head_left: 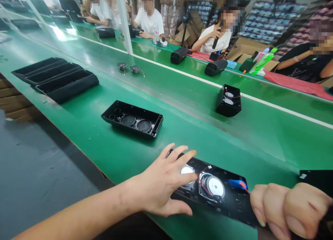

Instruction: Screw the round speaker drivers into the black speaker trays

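Under your left hand, on the green table, lies the black speaker casing, hollow side up, with two pale-backed speakers set inside it and thin red wires running across them. Your left fingers are spread wide over the casing's left end, the forefinger reaching between the two speakers, and they close on nothing that shows. Your right hand is at the casing's right end, its fingers curled into a tight fist; I cannot tell what they grip (something dark shows beneath them at the edge of view). Inside the casing, on the side toward your right hand, sits a blue part with a red lead. Beyond the casing and to its left rests a second shell, also hollow side up, two round mesh grilles in its floor. Farther beyond the casing on that same side are two loose speakers, and well to its left a group of black trough-like shells lies side by side. Beyond the casing's right half stands a third shell with two speakers in it, and past that, people in white shirts sit facing you.
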{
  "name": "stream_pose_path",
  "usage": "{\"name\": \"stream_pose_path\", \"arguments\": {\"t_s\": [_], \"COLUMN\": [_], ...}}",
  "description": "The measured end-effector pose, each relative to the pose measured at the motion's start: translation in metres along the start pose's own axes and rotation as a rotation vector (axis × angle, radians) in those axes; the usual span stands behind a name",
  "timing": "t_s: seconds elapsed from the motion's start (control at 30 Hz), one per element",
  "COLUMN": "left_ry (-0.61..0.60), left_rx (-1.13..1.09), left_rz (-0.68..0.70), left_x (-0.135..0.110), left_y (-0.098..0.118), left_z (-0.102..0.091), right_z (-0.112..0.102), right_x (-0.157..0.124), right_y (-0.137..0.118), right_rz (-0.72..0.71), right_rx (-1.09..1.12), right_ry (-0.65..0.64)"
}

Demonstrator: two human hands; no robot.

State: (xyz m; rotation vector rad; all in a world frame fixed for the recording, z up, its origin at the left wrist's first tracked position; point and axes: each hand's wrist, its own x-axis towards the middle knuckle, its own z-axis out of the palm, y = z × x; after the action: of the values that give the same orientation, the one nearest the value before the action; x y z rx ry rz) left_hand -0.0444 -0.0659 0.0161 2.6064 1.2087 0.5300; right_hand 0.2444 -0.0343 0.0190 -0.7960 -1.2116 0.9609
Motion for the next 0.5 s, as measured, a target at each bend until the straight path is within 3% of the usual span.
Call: {"name": "stream_pose_path", "arguments": {"t_s": [0.3,0.5], "left_ry": [-0.001,0.008], "left_rx": [-0.014,-0.023], "left_rz": [-0.017,-0.021], "left_x": [0.003,0.003], "left_y": [-0.003,-0.003], "left_z": [0.006,0.007], "right_z": [0.022,0.052], "right_x": [0.005,0.001], "right_y": [-0.001,-0.015], "right_rz": [0.023,0.061], "right_rx": [0.144,0.132], "right_ry": [0.034,0.072]}}
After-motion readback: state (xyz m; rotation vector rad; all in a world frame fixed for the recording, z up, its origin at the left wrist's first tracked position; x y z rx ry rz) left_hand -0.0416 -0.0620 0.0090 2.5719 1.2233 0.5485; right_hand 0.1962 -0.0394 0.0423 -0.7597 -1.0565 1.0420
